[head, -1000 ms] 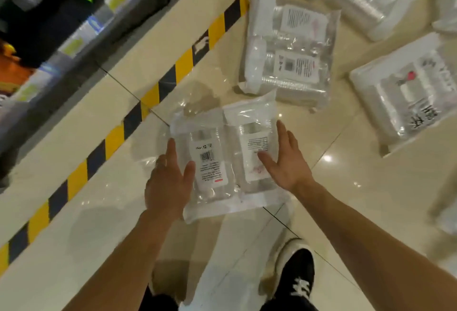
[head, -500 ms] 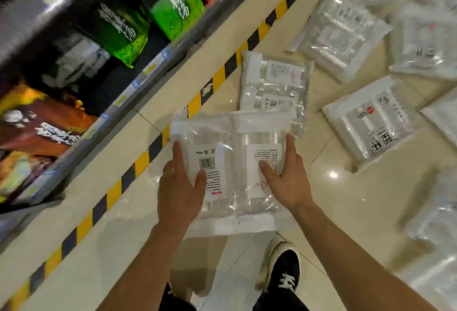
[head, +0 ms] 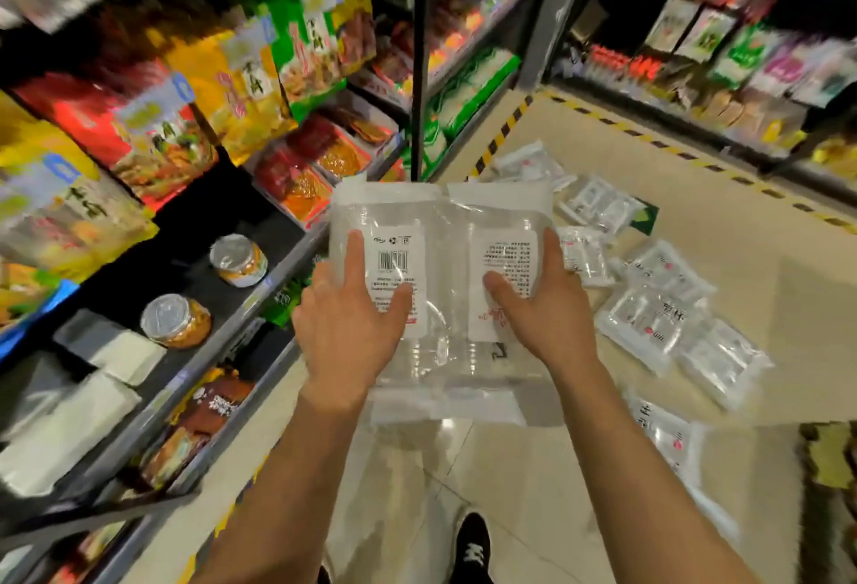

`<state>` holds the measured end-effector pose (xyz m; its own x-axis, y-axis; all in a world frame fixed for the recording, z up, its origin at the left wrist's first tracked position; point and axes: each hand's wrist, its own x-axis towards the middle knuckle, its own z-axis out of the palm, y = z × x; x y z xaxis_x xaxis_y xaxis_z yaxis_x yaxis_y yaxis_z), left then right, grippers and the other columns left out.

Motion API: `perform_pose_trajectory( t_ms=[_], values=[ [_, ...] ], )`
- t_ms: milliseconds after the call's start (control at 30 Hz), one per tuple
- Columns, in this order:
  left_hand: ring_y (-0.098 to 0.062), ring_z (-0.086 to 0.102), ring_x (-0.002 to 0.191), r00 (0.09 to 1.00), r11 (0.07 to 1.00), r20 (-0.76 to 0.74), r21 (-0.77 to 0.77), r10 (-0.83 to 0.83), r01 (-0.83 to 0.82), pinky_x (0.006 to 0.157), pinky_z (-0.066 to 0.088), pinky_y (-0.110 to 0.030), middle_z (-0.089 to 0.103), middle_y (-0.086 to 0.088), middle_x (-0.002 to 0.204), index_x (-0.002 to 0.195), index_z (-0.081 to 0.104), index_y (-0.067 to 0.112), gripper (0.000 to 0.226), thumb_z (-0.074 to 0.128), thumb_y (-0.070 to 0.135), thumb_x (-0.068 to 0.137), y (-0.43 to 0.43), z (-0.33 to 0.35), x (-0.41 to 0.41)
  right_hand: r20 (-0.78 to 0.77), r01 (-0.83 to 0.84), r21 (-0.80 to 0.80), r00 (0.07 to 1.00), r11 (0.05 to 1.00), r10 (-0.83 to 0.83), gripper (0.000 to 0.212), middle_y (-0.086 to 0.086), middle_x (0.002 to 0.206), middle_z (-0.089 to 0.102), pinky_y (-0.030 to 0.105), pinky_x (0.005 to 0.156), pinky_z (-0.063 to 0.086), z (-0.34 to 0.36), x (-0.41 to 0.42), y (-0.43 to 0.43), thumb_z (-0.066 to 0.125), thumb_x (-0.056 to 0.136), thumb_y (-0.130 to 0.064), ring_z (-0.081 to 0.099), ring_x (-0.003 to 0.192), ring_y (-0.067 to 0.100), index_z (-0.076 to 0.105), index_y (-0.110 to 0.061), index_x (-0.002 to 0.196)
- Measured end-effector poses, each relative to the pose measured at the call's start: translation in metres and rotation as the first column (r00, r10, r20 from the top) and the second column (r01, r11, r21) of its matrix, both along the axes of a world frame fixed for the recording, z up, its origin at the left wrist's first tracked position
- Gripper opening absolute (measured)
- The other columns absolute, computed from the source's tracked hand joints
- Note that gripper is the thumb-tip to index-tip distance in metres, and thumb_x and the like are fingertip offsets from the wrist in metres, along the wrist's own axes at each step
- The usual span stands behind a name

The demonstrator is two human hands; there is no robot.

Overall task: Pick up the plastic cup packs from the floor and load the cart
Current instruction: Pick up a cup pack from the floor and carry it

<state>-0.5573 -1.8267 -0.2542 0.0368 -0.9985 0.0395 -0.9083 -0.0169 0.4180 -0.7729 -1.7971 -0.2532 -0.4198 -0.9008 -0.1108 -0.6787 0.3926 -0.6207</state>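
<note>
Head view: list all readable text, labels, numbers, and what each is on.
Barcode only, print too small to read: left label of held cup pack.
Chinese print, too small to read: right label of the same pack.
Possibly "塑杯", not certain: floor cup pack.
Large Chinese characters, blurred, unreadable: shelf snack bags.

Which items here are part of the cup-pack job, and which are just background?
Job:
- held cup pack, gripped by left hand and right hand
- cup packs on the floor
- no cart in view

Background:
- snack bags on the shelves
- foil-lidded jars, two
- white boxes
- black shoe
</note>
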Motion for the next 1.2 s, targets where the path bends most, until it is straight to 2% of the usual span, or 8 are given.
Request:
perform_pose_trajectory(
  t_ms=[100, 233, 400, 533, 733, 867, 1067, 1200],
  values=[
    [-0.037, 0.052, 0.111, 0.999, 0.997, 0.0, -0.061, -0.046, 0.046, 0.087, 0.043, -0.047, 0.047, -0.016, 0.134, 0.15, 0.014, 0.032, 0.084, 0.039, 0.072, 0.08, 0.013, 0.076, -0.029, -0.075, 0.069, -0.023, 0.995, 0.997, -0.07, 0.096, 0.012, 0.131, 0.051, 0.047, 0.09, 0.049, 0.08, -0.024, 0.02, 0.054, 0.079, -0.07, 0.053, 0.116, 0.033, 0.002, -0.036, 0.152],
    [-0.037, 0.046, 0.122, 0.991, 0.99, 0.014, -0.058, -0.129, 0.13, 0.098, 0.039, -0.049, 0.041, -0.015, 0.143, 0.151, 0.009, 0.034, 0.085, 0.043, 0.071, 0.083, 0.034, 0.144, -0.062, -0.089, 0.167, -0.024, 0.982, 0.986, -0.168, 0.099, 0.014, 0.132, 0.05, 0.043, 0.088, 0.05, 0.148, -0.054, 0.065, 0.052, 0.078, -0.074, 0.056, 0.114, 0.034, 0.0, -0.035, 0.153],
    [-0.038, 0.043, 0.125, 0.941, 0.939, 0.016, -0.061, -0.338, 0.339, 0.101, 0.036, -0.049, 0.043, -0.018, 0.141, 0.152, 0.009, 0.035, 0.088, 0.04, 0.075, 0.08, 0.062, 0.187, -0.094, -0.129, 0.312, -0.067, 0.939, 0.948, -0.319, 0.1, 0.01, 0.121, 0.06, 0.042, 0.081, 0.053, 0.192, -0.075, 0.143, 0.046, 0.071, -0.079, 0.06, 0.104, 0.031, 0.005, -0.034, 0.151],
    [-0.038, 0.051, 0.117, 0.846, 0.845, 0.003, -0.052, -0.533, 0.532, 0.094, 0.044, -0.045, 0.052, -0.017, 0.132, 0.152, 0.01, 0.034, 0.088, 0.043, 0.074, 0.081, 0.095, 0.206, -0.115, -0.154, 0.472, -0.102, 0.862, 0.875, -0.483, 0.097, 0.01, 0.117, 0.062, 0.041, 0.079, 0.053, 0.209, -0.072, 0.219, 0.044, 0.072, -0.078, 0.062, 0.1, 0.031, 0.004, -0.036, 0.15],
    [-0.035, 0.053, 0.112, 0.622, 0.62, -0.01, -0.094, -0.783, 0.779, 0.087, 0.043, -0.042, 0.055, -0.015, 0.125, 0.149, 0.015, 0.036, 0.081, 0.045, 0.072, 0.082, 0.179, 0.221, -0.141, -0.185, 0.727, -0.12, 0.652, 0.676, -0.735, 0.092, 0.011, 0.128, 0.055, 0.042, 0.083, 0.051, 0.222, -0.044, 0.346, 0.05, 0.081, -0.07, 0.058, 0.109, 0.033, 0.007, -0.031, 0.153],
    [-0.036, 0.053, 0.113, 0.421, 0.421, -0.019, -0.087, -0.907, 0.903, 0.091, 0.045, -0.046, 0.053, -0.014, 0.128, 0.149, 0.012, 0.04, 0.082, 0.04, 0.076, 0.081, 0.253, 0.224, -0.158, -0.182, 0.853, -0.129, 0.481, 0.505, -0.858, 0.09, 0.01, 0.131, 0.055, 0.041, 0.081, 0.048, 0.226, -0.016, 0.447, 0.051, 0.083, -0.067, 0.058, 0.111, 0.032, 0.007, -0.031, 0.152],
    [-0.035, 0.052, 0.114, 0.087, 0.091, -0.055, -0.067, -0.995, 0.994, 0.089, 0.045, -0.044, 0.043, -0.015, 0.134, 0.15, 0.009, 0.04, 0.08, 0.042, 0.072, 0.085, 0.412, 0.244, -0.164, -0.125, 0.965, -0.174, 0.174, 0.194, -0.977, 0.081, 0.008, 0.128, 0.057, 0.043, 0.083, 0.051, 0.239, 0.055, 0.616, 0.054, 0.084, -0.062, 0.06, 0.108, 0.032, 0.014, -0.033, 0.148],
    [-0.032, 0.05, 0.12, -0.123, -0.114, -0.093, -0.094, -0.988, 0.989, 0.092, 0.043, -0.041, 0.04, -0.013, 0.139, 0.152, 0.012, 0.037, 0.078, 0.046, 0.066, 0.088, 0.54, 0.257, -0.145, -0.113, 0.984, -0.181, -0.022, -0.001, -0.993, 0.081, 0.01, 0.129, 0.057, 0.044, 0.083, 0.053, 0.243, 0.116, 0.736, 0.05, 0.079, -0.067, 0.059, 0.109, 0.032, 0.015, -0.036, 0.145]
  ],
)
